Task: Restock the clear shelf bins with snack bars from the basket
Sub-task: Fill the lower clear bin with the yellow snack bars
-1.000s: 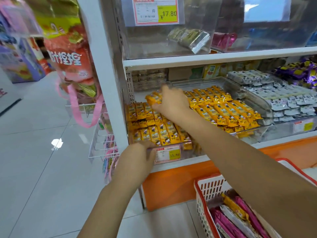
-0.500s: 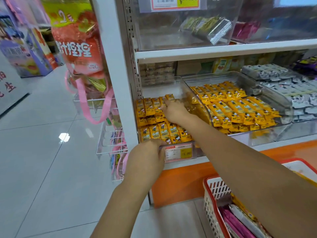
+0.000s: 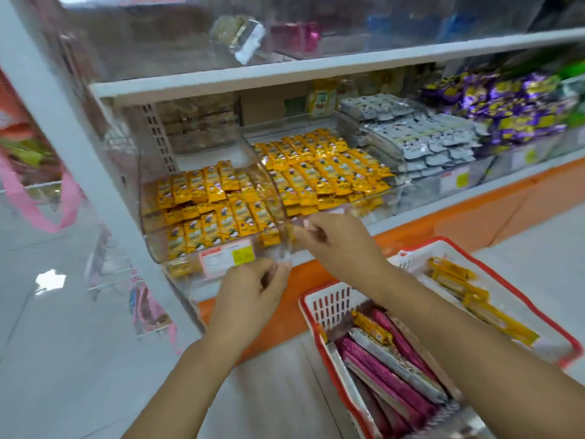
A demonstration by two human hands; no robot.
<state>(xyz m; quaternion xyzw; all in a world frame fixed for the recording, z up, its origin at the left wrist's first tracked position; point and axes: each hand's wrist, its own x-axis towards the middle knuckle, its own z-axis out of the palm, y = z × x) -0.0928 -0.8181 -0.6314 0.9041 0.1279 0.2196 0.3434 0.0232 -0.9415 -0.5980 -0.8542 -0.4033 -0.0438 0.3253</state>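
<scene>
I count one pink strap (image 3: 41, 213) hanging at far left over a glossy pale tiled floor (image 3: 57, 359), which is open along the left of the white shelf post (image 3: 79, 153). On the lower shelf I see two clear bins of yellow snack bars. The left bin (image 3: 152, 236) is pulled forward past the shelf edge, its bars (image 3: 209, 210) lie in about three rows, and one price label (image 3: 226, 256) sits on its front. My left hand (image 3: 250, 299) is at that front lip, just right of the label, with its fingers curled inward. Blur keeps me from telling whether it grips the plastic. My right hand (image 3: 338, 239) has thumb and fingers drawn together at the clear front corner between the two bins, and I cannot tell whether it pinches that edge. The right bin (image 3: 389, 198) lies further back and is nearly full of bars (image 3: 323, 172), too many to count. Beyond it are one batch of silver packets (image 3: 427, 137) and one of purple packets (image 3: 506, 106). An upper shelf board (image 3: 316, 66) leaves a narrow gap above the bins, and an orange base (image 3: 474, 213) runs beneath. One red-rimmed white basket (image 3: 332, 304) stands on the floor at lower right, just beside my right forearm. It holds several pink bars (image 3: 389, 369) and several yellow bars (image 3: 468, 286).
</scene>
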